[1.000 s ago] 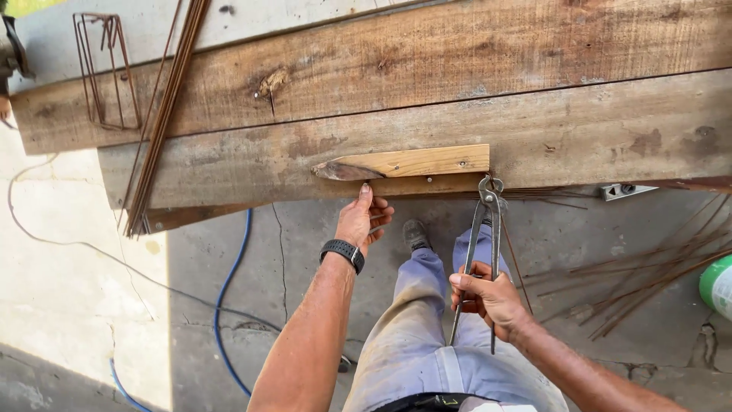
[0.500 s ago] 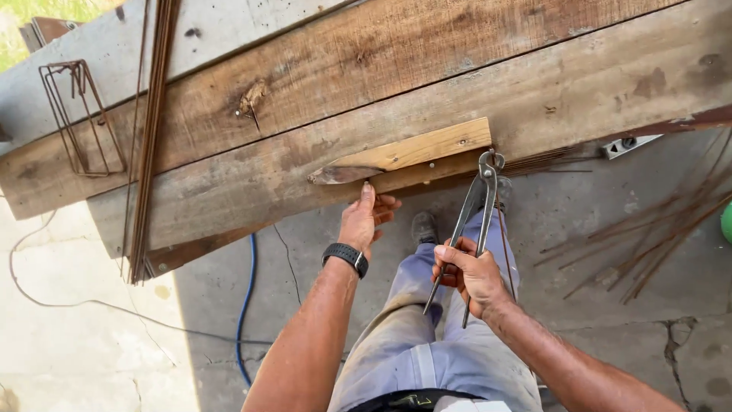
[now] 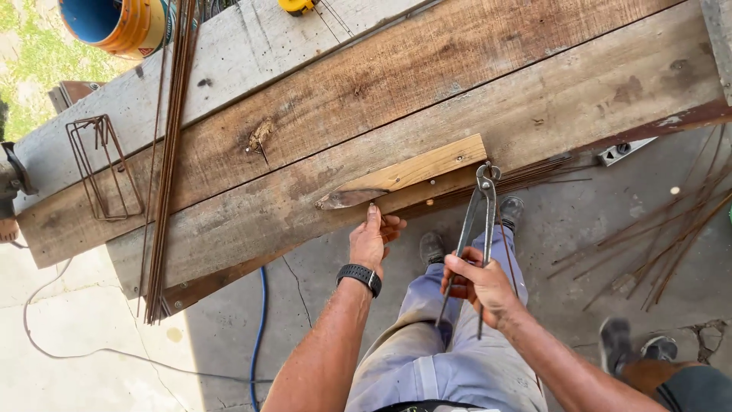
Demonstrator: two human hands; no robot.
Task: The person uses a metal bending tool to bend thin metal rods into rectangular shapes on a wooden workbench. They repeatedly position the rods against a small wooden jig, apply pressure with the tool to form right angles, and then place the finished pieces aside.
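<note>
Both hands have stayed almost where they were, but the view has tipped up, so an orange bucket [image 3: 114, 27] with a blue inside and a yellow tool [image 3: 297, 6] now show at the top of the table [image 3: 320, 114].

The left hand [image 3: 372, 243] is at the table's near edge. Its thumb presses up on the pale wood strip [image 3: 404, 175] that lies along that edge, and its fingers curl under, so its grip is partly closed on the wood. This strip looks stiff and light. One end is thin and pointy, so the thick middle is the best place to hold it.

The right hand [image 3: 480, 286] has its grip shut tight around the two long handles of the metal pincers [image 3: 474, 229]. They look hard, heavy and a bit smooth, so holding low on both handles makes sense. The jaws at the top look closed, maybe on a thin wire, but that is too small to tell.

A bundle of long rusty rods [image 3: 171, 152] lies across the table. A bent wire frame [image 3: 103, 164] sits just beside it. More rods [image 3: 663, 244] lie on the floor.
</note>
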